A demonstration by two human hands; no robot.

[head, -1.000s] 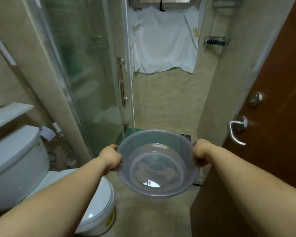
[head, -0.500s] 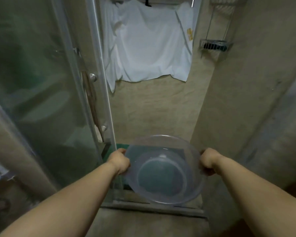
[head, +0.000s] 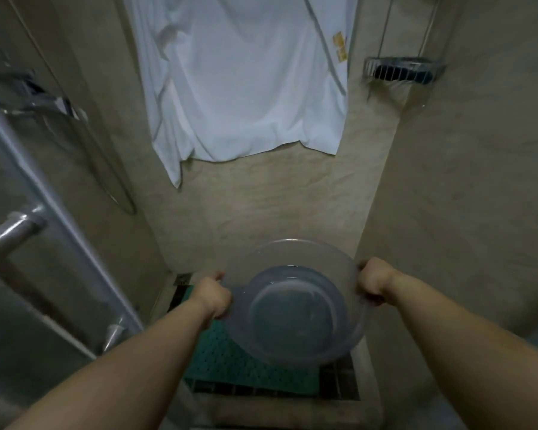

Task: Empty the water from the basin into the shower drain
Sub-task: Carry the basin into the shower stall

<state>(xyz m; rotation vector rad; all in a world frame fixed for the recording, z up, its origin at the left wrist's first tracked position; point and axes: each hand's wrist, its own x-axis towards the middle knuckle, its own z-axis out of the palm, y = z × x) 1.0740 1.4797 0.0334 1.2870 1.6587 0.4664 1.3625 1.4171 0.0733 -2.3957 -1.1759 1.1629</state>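
A clear round plastic basin (head: 295,305) with a little water in its bottom hangs level over the shower floor. My left hand (head: 213,297) grips its left rim and my right hand (head: 374,282) grips its right rim. Below the basin lies a green perforated mat (head: 230,364) over the dark slotted floor grate (head: 339,383) of the shower. The drain opening itself is hidden under the mat and basin.
The glass shower door (head: 28,243) with its metal handle (head: 13,228) stands at the left. A white towel (head: 246,82) hangs on the back wall. A wire shelf (head: 401,71) is fixed at the upper right. Tiled walls close in on both sides.
I have moved forward from beside the toilet into the shower opening. The basin has travelled with both hands over the green mat. The toilet and the brown door have left the view.
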